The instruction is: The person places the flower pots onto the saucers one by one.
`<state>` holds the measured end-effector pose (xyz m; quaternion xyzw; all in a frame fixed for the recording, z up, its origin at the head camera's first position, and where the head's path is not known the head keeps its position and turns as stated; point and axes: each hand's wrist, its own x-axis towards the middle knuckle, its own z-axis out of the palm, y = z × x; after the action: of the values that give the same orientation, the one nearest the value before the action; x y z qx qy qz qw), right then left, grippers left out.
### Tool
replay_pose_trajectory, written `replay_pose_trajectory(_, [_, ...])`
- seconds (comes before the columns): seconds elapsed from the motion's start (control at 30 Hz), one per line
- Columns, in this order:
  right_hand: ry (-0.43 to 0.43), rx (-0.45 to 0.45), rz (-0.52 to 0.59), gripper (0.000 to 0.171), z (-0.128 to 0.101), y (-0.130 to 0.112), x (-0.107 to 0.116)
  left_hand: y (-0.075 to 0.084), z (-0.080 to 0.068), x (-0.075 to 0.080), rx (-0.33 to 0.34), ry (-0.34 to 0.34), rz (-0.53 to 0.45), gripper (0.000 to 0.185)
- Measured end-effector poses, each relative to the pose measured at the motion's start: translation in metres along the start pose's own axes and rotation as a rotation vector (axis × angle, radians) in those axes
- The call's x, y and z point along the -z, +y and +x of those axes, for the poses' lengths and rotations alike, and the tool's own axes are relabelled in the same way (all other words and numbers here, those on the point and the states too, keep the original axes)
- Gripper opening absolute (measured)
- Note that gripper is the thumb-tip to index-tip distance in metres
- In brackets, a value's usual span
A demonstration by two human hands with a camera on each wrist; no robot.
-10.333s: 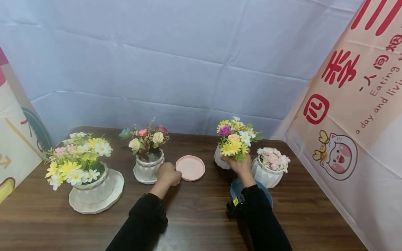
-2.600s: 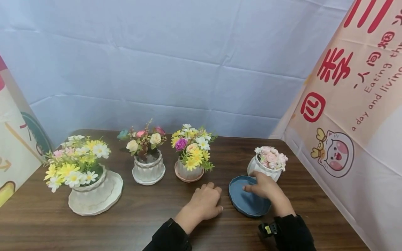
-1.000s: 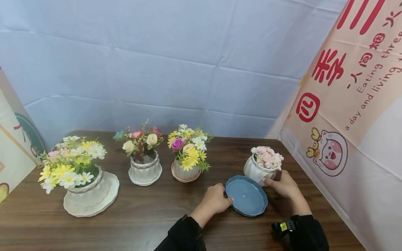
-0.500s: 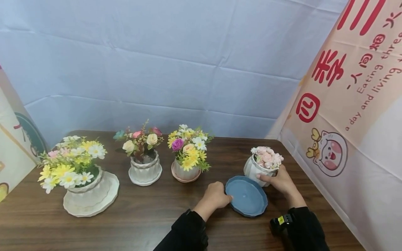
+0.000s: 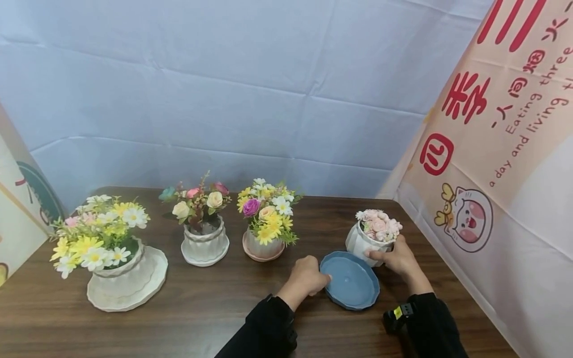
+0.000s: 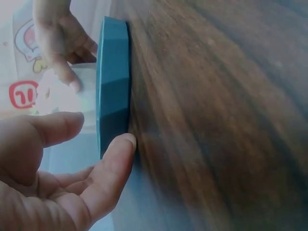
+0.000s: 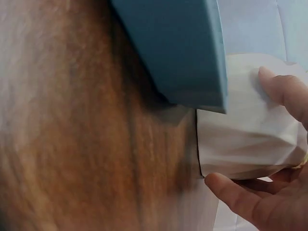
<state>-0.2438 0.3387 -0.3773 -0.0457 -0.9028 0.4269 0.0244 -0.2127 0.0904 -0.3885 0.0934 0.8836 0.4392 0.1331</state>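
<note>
My left hand (image 5: 306,277) grips the left edge of a round blue saucer (image 5: 349,279), its thumb over the rim. In the left wrist view, fingertips are low at the side of the blue saucer (image 6: 114,72), near the tabletop. Just behind the saucer on the right is a white faceted flowerpot (image 5: 358,242) with pale pink flowers (image 5: 379,226). My right hand (image 5: 400,258) holds this pot from the right, thumb across its front. The right wrist view shows the white flowerpot (image 7: 250,130) between thumb and fingers, its base at the tabletop, partly hidden by the saucer.
Left of the hands, a yellow-and-purple bouquet pot (image 5: 260,244) stands on a pink saucer (image 5: 250,252). Further left are a rose pot (image 5: 203,244) on a small white saucer and a daisy pot (image 5: 130,263) on a large white saucer (image 5: 154,283). A printed cloth (image 5: 474,174) hangs at right.
The yellow-and-purple bouquet pot has moved left onto the pink saucer. My left hand has gone right to the blue saucer; my right hand has taken hold of the pink-flower pot.
</note>
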Motion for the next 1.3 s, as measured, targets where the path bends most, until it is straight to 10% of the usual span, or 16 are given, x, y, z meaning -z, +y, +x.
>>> replay_pose_trajectory(0.8, [0.027,-0.031,-0.036,0.095,-0.001,0.002,-0.002,0.001,0.006,-0.01,0.049,0.041,-0.118,0.006])
replay_pose_trajectory(1.3, [0.005,-0.097,-0.041,0.105,-0.002,0.003,-0.001,0.001,0.0,0.003,-0.037,0.029,-0.154,0.026])
